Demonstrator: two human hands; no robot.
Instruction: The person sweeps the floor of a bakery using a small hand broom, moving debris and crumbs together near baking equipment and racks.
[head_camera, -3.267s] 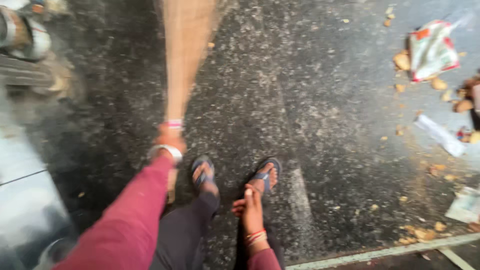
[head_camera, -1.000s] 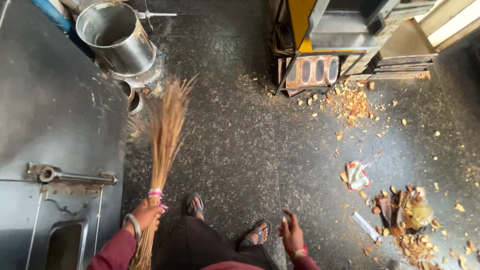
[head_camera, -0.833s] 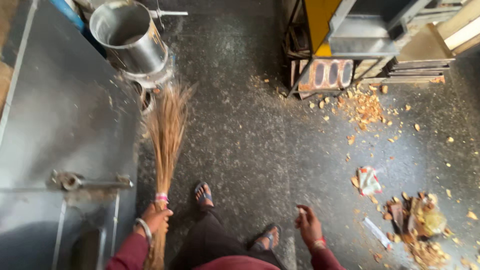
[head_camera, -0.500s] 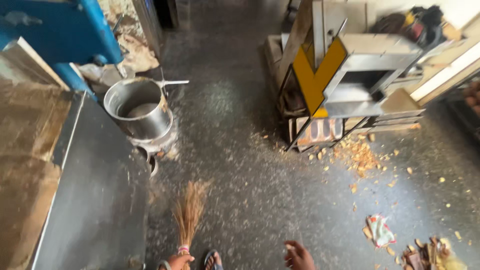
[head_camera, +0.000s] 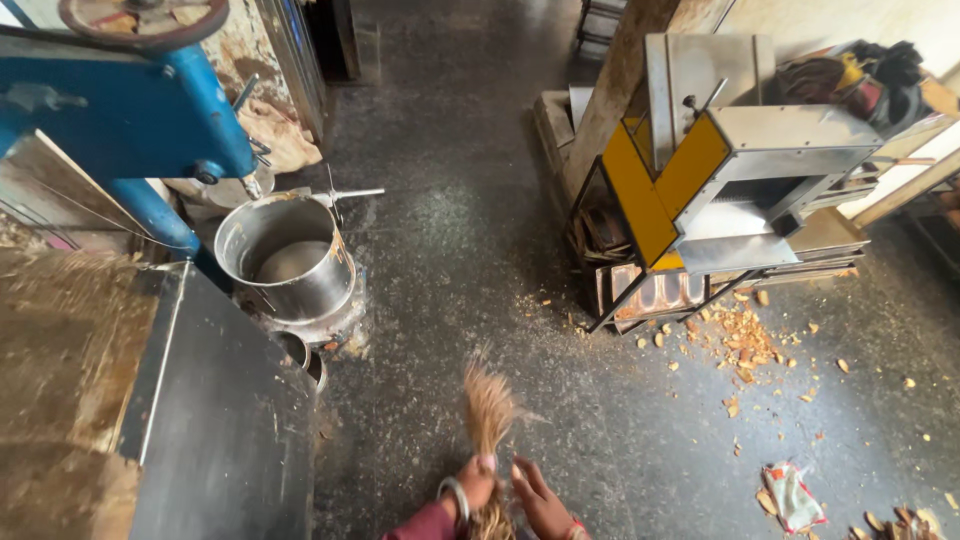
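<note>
Head view is showing the left hand (head_camera: 470, 487) closing its grip around the bound neck of a straw broom (head_camera: 488, 415), bristles pointing up and away over the floor (head_camera: 450, 250). Right hand (head_camera: 540, 497) is lying open, touching the bundle just beside it. For good sweeping, I judge both hands should be clamping low, tips angling toward the scattered chips (head_camera: 740, 345) beside the yellow machine (head_camera: 720, 180).

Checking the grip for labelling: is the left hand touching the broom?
Touching. The head view shows the left hand wrapped around the bound stalks of the broom, with no gap; the right hand is open beside it.
</note>
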